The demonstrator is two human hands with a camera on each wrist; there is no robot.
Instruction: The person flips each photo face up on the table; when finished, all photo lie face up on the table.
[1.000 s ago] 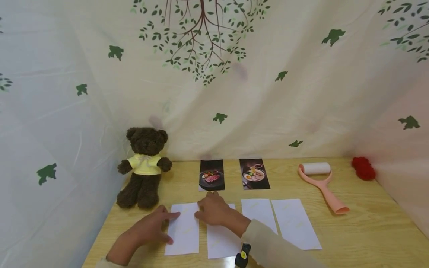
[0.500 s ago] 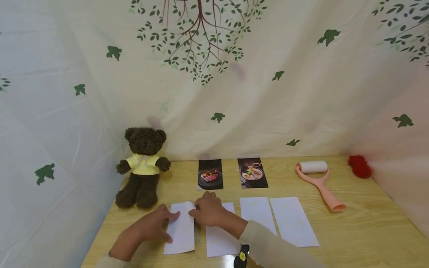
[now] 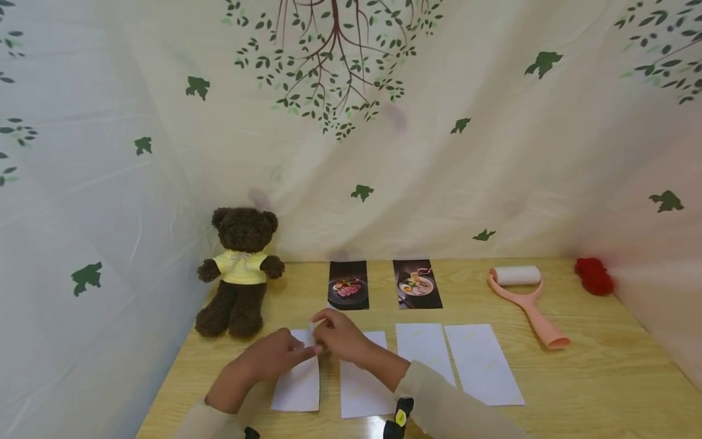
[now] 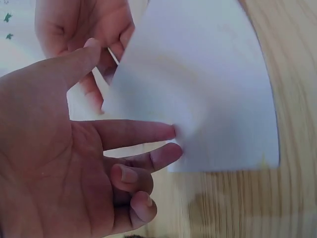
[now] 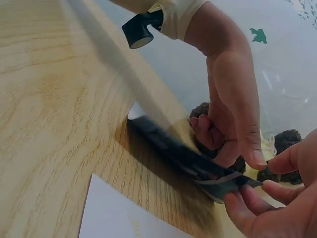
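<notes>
A white-backed photo card at the left end of a row is lifted and bent off the table. My right hand pinches its far right corner between thumb and fingers. In the right wrist view, the dark printed underside of the card shows beside my right hand. My left hand is over the card's left part. In the left wrist view, two extended fingertips of my left hand touch the card's edge, with the thumb held apart from it.
Several face-down white cards lie in the row to the right. Behind are a steak photo card and a noodle-bowl photo card. A brown teddy bear, a pink-handled lint roller and a red fluffy object stand around.
The leftmost card lay flat, then its right edge rose and moved left. My right hand has tilted up with the corner, and my left hand has come right, nearer to it.
</notes>
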